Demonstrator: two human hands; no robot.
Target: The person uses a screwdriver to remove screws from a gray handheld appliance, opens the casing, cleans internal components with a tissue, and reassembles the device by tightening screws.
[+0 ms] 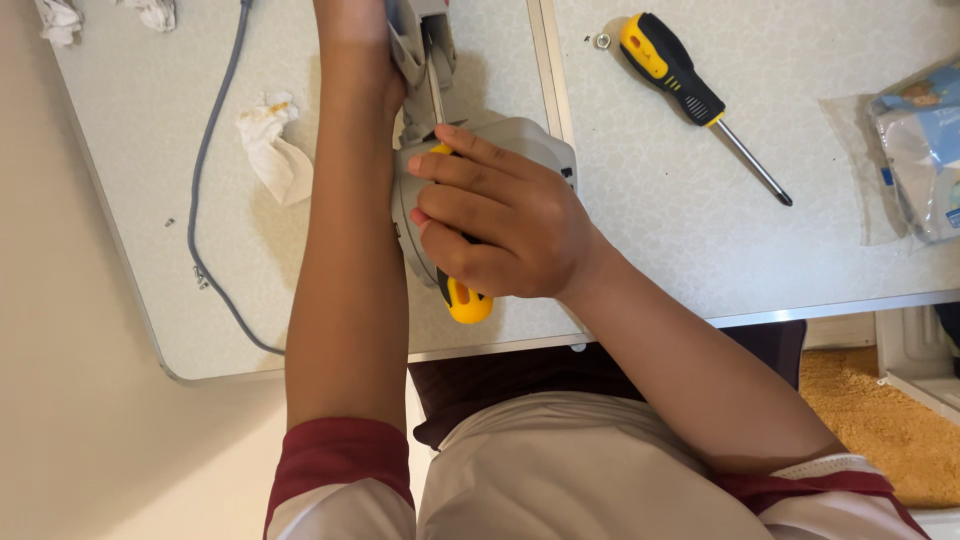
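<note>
Grey plastic appliance (530,140) — rounded casing, smooth, matte — at top centre of the frame, on the pale speckled table (680,240). Partly hidden under the right hand (505,235), fingers wrapped tight round a yellow-and-black screwdriver (467,300), yellow butt poking out below the fist, shaft running up against the casing. Left hand (350,25) at the top edge, mostly cut off, pressed on the appliance's upper part — grip impossible to tell. Second screwdriver (690,90) upper right, crumpled tissue (272,150) and grey cable (215,150) at left.
</note>
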